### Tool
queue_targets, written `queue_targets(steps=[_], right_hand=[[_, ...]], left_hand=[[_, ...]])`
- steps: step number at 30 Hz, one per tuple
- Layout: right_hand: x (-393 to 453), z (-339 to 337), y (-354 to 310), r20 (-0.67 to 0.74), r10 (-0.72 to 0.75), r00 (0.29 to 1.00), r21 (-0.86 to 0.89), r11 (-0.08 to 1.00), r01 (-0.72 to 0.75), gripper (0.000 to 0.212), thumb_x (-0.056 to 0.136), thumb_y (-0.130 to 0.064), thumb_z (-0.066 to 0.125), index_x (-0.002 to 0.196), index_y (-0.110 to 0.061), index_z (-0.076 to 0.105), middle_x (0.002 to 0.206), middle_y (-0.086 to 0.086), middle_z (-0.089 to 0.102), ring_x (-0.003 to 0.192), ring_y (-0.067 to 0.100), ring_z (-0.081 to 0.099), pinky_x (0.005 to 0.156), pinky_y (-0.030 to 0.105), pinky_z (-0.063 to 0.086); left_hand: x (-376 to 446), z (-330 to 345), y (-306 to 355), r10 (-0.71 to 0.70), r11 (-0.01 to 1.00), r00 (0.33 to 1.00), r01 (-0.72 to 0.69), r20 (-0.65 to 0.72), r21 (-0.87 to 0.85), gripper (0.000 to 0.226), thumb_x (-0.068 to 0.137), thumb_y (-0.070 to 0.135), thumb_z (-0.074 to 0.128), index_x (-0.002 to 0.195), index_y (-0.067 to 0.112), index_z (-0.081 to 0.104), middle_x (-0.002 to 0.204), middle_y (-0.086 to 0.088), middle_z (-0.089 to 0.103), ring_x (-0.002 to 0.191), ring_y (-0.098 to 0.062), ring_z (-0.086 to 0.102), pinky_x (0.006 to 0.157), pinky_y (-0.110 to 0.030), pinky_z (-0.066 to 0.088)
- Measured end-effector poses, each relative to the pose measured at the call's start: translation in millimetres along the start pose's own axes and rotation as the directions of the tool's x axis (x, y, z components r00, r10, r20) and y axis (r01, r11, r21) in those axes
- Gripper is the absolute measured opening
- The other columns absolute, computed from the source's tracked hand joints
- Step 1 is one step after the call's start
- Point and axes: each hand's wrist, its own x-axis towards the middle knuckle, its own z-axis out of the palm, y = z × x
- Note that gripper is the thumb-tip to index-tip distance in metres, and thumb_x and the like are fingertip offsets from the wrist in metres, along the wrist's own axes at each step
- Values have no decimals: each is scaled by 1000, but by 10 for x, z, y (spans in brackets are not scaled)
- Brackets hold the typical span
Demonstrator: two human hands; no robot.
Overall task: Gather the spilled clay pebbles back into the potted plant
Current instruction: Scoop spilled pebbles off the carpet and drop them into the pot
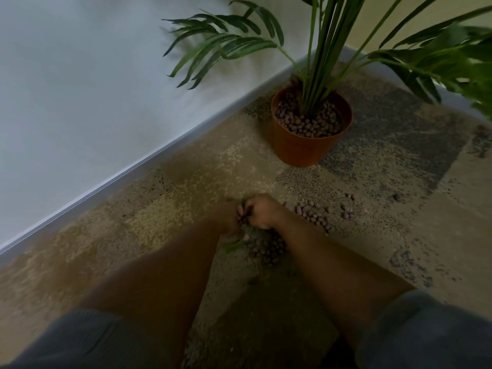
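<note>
Hands meet low over a patterned carpet (186, 182), where spilled clay pebbles (310, 211) lie in a loose heap and a scatter of strays, well apart from the terracotta-coloured plastic pot (295, 149) standing by the skirting board (159, 166). The right hand (262, 213) is curled, fingers bent together over a clutch of pebbles; the left hand (229, 218) presses against it, mostly hidden and blurred, so whether its fingers are cupped or spread cannot be told. More pebbles sit in shadow just below the wrists, beside a fallen green leaflet (235, 245). The pot already holds a layer of pebbles around the stems of the palm-like plant (316, 62) (its fronds arch over the wall side and toward the camera).

Judging by their look, the pebbles are light, hard and round, apt to roll and slip through gaps, and the carpet pile should hold strays in place. Scooping with both palms cupped edge to edge under the heap seems the surest hold; pinching singly suits only the outliers to the right.
</note>
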Motion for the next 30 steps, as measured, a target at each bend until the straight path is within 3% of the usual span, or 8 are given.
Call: queue_targets(steps=[9, 12, 15, 17, 19, 23, 27, 30], right_hand=[[-41, 73, -81, 11, 228, 974, 387, 897, -215, 18, 77, -5, 67, 89, -17, 73, 91, -1, 67, 84, 14, 63, 71, 24, 54], [-54, 92, -94, 144, 336, 931, 762, 562, -322, 13, 81, 3, 65, 84, -10, 69, 102, 8, 67, 92, 17, 65, 71, 26, 60], [-101, 86, -93, 230, 291, 928, 918, 251, -307, 15, 83, 7, 56, 85, -5, 64, 93, 5, 65, 87, 12, 62, 67, 21, 56], [-124, 109, -91, 247, 274, 929, 953, 106, -285, 18, 83, 6, 48, 88, -5, 62, 91, 5, 61, 83, 12, 58, 67, 21, 52], [-141, 122, -94, 261, 284, 923, 965, -64, -254, 19, 84, 3, 42, 85, -5, 59, 87, 5, 55, 77, 11, 52, 65, 20, 48], [-204, 99, -115, 241, 299, 923, 902, -421, -99, 19, 92, -7, 41, 81, -3, 57, 76, 6, 52, 69, 13, 51, 63, 20, 50], [-233, 87, -236, 228, 287, 930, 763, -646, 12, 22, 96, -10, 41, 82, -2, 56, 81, 12, 57, 73, 20, 60, 60, 20, 55], [-244, -5, -282, 194, 282, 940, 708, -703, 65, 24, 98, -11, 38, 88, 0, 56, 94, 18, 61, 89, 29, 64, 78, 29, 57]], left_hand=[[-157, 96, -16, -88, 976, 991, 65, -102, -209, 23, 75, 17, 77, 96, 9, 71, 95, -11, 71, 93, -24, 65, 76, -29, 49], [-201, 44, 12, -137, 913, 990, 119, -19, -389, 7, 83, 11, 64, 86, 11, 70, 85, -7, 68, 85, -22, 62, 75, -27, 47], [-235, 50, 88, -210, 518, 966, 240, 150, -821, 16, 83, -1, 54, 89, 10, 63, 89, -6, 60, 92, -19, 55, 84, -29, 47], [-269, 67, 163, -200, 213, 956, 257, 216, -943, 19, 82, -2, 50, 93, 8, 62, 89, -7, 59, 89, -15, 54, 82, -25, 48], [-276, 63, 229, -209, 16, 951, 237, 229, -971, 15, 88, 12, 47, 86, 12, 62, 76, -2, 57, 73, -11, 51, 71, -23, 45], [-246, 18, 322, -245, -227, 931, 215, 270, -950, 32, 97, 26, 40, 72, 17, 57, 58, 4, 55, 60, -9, 44, 58, -21, 37], [-166, -65, 372, -257, -446, 929, 132, 268, -885, 30, 101, 20, 37, 78, 12, 55, 77, -2, 58, 68, -11, 56, 84, -22, 52], [-133, -189, 463, -312, -512, 912, 76, 268, -855, 33, 101, 23, 37, 74, 16, 54, 73, 1, 56, 53, -8, 58, 49, -16, 53]])
